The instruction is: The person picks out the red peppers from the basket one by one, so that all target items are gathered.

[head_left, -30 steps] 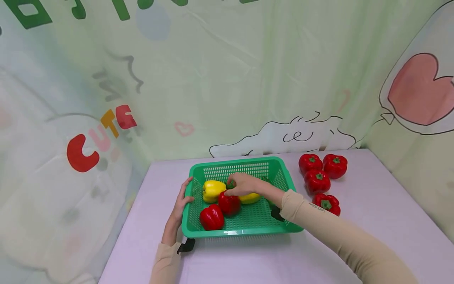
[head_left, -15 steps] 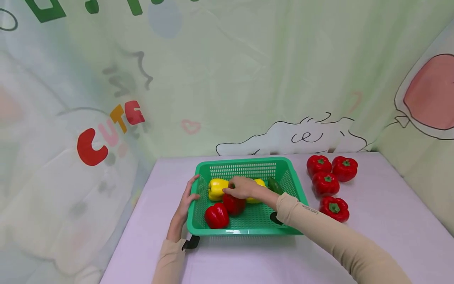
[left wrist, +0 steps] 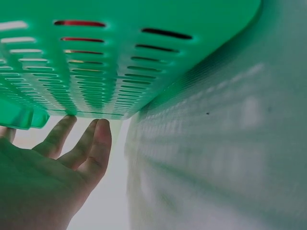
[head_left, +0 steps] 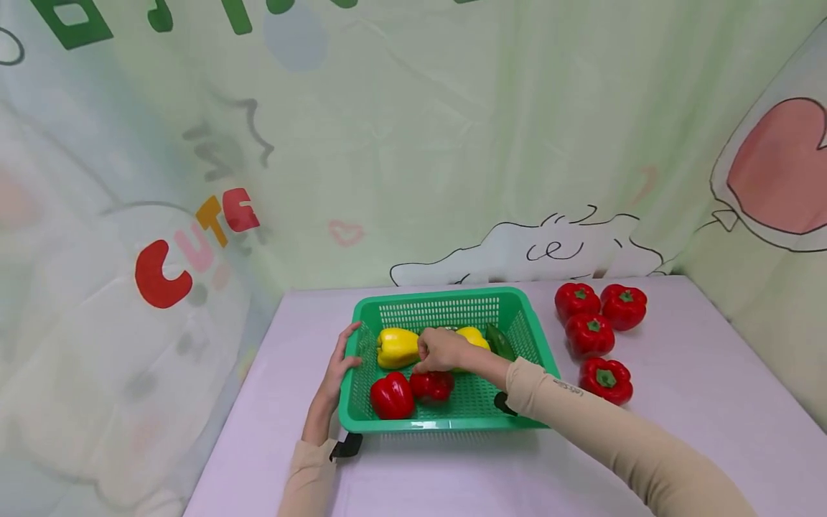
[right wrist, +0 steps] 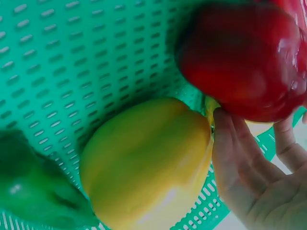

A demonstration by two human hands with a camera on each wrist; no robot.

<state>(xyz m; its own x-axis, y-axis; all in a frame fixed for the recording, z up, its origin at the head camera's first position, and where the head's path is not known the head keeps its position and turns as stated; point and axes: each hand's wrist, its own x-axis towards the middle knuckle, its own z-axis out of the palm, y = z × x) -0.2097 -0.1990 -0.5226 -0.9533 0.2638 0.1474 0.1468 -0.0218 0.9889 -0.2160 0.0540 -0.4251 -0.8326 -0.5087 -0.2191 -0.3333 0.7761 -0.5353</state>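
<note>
My right hand (head_left: 442,350) reaches into a green plastic basket (head_left: 439,292) and holds a glossy red bell pepper (head_left: 433,389) with its fingertips. In the right wrist view, the fingers and thumb touch the side of this red pepper (right wrist: 240,57). Another red pepper (head_left: 392,395) lies just left of it. Behind sits a yellow pepper (head_left: 397,347); a second yellow one (head_left: 474,336) is partly hidden by the right hand. At the basket's left side, my left hand (head_left: 336,368) grips the rim, thumb over it, fingers along the outer wall in the left wrist view.
A dark green vegetable (head_left: 500,342) lies in the basket's right back part. Several red peppers, among them a front one (head_left: 606,380), stand on the white table (head_left: 465,474) to the right. A printed curtain (head_left: 413,158) hangs behind.
The red pepper under my right hand has shifted toward the basket's front, while the hand has stayed nearly over the same spot. My left hand keeps its place on the rim.
</note>
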